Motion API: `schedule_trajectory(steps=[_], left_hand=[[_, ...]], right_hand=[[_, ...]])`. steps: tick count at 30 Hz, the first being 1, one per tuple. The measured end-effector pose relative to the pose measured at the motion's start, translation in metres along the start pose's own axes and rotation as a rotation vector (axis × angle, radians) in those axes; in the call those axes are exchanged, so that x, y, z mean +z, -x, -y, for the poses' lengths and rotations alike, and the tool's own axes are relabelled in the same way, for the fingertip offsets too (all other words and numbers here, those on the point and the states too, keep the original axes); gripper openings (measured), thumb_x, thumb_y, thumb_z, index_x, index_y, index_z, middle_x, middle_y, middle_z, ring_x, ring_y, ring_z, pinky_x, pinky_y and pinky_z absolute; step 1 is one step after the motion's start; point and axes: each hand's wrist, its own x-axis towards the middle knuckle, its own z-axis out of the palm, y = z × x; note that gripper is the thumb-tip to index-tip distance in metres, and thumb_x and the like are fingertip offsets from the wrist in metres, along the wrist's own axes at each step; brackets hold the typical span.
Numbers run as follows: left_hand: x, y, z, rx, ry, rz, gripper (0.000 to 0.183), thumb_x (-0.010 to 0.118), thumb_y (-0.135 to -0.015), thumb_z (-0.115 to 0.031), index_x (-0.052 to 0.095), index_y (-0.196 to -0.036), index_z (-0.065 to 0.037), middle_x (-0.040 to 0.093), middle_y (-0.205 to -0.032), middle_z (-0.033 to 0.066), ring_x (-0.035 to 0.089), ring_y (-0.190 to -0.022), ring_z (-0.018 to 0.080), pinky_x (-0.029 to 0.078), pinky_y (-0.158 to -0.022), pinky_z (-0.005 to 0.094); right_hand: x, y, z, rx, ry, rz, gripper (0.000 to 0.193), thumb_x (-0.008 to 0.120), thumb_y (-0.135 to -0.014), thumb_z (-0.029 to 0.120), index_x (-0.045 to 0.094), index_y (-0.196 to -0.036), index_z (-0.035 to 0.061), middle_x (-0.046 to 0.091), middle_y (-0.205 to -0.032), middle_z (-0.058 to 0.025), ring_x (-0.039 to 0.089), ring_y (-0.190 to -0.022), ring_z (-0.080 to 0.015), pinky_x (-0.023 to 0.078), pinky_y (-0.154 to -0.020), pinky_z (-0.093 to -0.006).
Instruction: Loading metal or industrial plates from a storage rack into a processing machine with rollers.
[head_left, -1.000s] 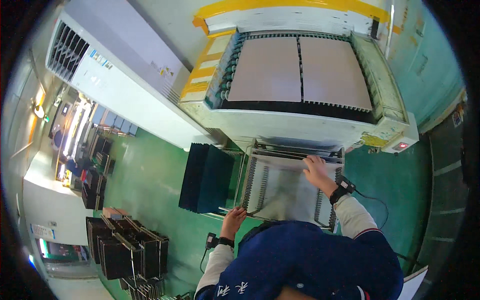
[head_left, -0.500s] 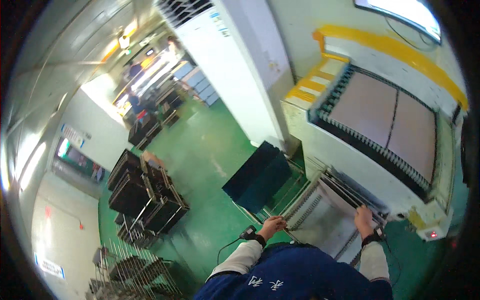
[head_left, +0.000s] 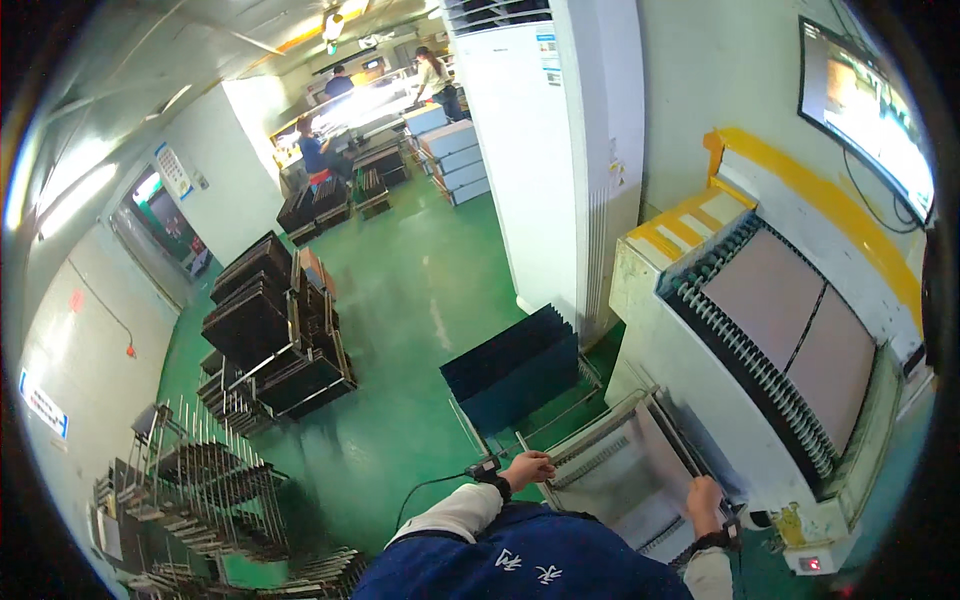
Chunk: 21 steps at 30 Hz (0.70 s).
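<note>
Panel (head_left: 625, 480), grey and flat, lies on the slotted metal rack (head_left: 590, 440) at the outfeed end of the white machine (head_left: 700, 390), directly between both hands. Left hand (head_left: 527, 468) sits on the panel's near-left edge, fingers curled over it and pressed together; whether the grip closes under the edge is hidden, cannot tell. Right hand (head_left: 704, 503) is on the panel's right edge, fingers bent down over the rim, knuckles up; fingertips are out of sight, so clamped or just resting cannot be told. Panel runs from the left fingers across to the right fingers and extends away from both toward the machine. Both wrists carry dark bands; a thin cable (head_left: 430, 490) trails from the left one. Beyond the right fingers, up on the machine, two pinkish-brown sheets (head_left: 790, 320) lie side by side on a roller bed, well apart from the hands. Just beyond the left fingers stands a stack of dark blue boards (head_left: 510, 370) on edge in a rack, near but not touching. Far left of the left hand: carts of black panels (head_left: 270, 330) and wire racks (head_left: 190, 470) on the green floor (head_left: 400, 300). White cabinet (head_left: 560, 150) rises behind the blue stack.
</note>
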Motion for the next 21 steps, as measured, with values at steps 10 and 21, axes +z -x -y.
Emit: schedule_trajectory(steps=[10,21], left_hand=[[0.011,-0.005,-0.008,-0.01,0.017,0.007,0.036,0.057,-0.089,-0.016,0.049,-0.12,-0.001,0.065,-0.093,0.0132,0.068,-0.081,0.027,0.057,-0.071,0.0371],[0.066,-0.031,-0.009,-0.081,0.105,0.676,0.051,0.06,-0.089,-0.037,0.046,-0.125,-0.003,0.056,-0.116,0.0136,0.06,-0.103,0.0271,0.05,-0.085,0.039]], right_hand=[[-0.129,0.026,0.026,-0.004,-0.049,-0.209,0.015,0.063,-0.073,0.016,0.059,-0.069,0.0024,0.059,-0.079,-0.0183,0.057,-0.075,-0.0379,0.044,-0.063,-0.0487],[-0.116,0.029,-0.046,0.154,-0.604,-0.463,0.019,0.061,-0.082,0.011,0.053,-0.068,0.0008,0.053,-0.069,-0.0076,0.05,-0.062,-0.0215,0.034,-0.054,-0.0402]])
